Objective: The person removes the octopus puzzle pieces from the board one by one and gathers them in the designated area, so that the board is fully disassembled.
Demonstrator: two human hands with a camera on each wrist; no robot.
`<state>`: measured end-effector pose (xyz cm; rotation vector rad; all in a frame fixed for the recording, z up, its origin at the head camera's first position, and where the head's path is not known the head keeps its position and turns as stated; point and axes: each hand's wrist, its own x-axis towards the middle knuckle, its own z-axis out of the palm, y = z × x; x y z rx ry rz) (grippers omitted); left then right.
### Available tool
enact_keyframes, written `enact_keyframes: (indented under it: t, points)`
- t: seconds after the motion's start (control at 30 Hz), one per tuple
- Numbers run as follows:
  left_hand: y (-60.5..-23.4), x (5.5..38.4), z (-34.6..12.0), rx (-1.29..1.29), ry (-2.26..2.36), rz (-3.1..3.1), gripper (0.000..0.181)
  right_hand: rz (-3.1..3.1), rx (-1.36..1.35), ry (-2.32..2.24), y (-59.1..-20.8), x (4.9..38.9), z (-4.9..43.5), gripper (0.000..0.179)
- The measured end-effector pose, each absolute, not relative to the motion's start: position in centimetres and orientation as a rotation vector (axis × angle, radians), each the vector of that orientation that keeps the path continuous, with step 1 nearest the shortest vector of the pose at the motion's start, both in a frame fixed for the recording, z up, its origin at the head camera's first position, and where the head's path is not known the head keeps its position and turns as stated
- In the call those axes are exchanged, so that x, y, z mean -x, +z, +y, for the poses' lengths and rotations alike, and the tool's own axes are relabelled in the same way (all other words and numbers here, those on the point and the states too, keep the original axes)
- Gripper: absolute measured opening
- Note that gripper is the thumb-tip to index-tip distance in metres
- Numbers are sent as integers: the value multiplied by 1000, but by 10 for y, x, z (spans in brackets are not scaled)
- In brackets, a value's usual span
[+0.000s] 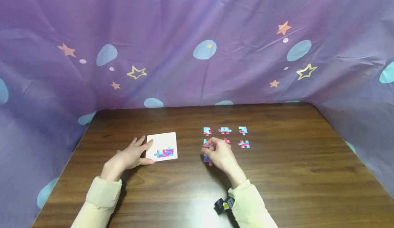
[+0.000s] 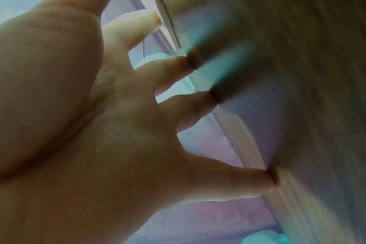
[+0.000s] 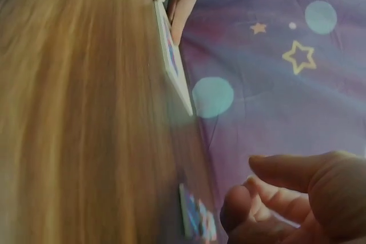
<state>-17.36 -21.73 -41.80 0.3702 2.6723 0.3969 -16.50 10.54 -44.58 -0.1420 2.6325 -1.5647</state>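
Observation:
A white square puzzle board (image 1: pixel 160 141) lies on the table, with joined blue, purple and pink puzzle pieces (image 1: pixel 165 152) along its near edge. At the board's left side is my left hand (image 1: pixel 130 156), fingers spread, thumb at the near left corner and index finger on the board; the other fingertips (image 2: pixel 213 96) touch the table. My right hand (image 1: pixel 221 154) is over the left column of loose pieces, fingers loosely bent and thumb apart, with nothing visible between them. Beneath it, a purple-blue puzzle piece (image 1: pixel 206 158) is partly hidden.
Loose pieces lie in rows: one at the back left (image 1: pixel 207 131), a middle piece (image 1: pixel 225 130), a back right piece (image 1: pixel 243 130) and a right piece (image 1: pixel 244 144). A brown wooden table (image 1: pixel 277 187) meets a purple curtain (image 1: pixel 172 33) behind.

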Motion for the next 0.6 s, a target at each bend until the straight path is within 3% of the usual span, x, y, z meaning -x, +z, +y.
enact_keyframes:
  t: [0.23,0.6]
  points:
    - [-414,170,-215,-373,419,2692,88,2711,393,-1482,-439,166,86,8]
    - [-420,173,-219,-397,401,2683,86,2732,559,-1471,-443,184,41,13]
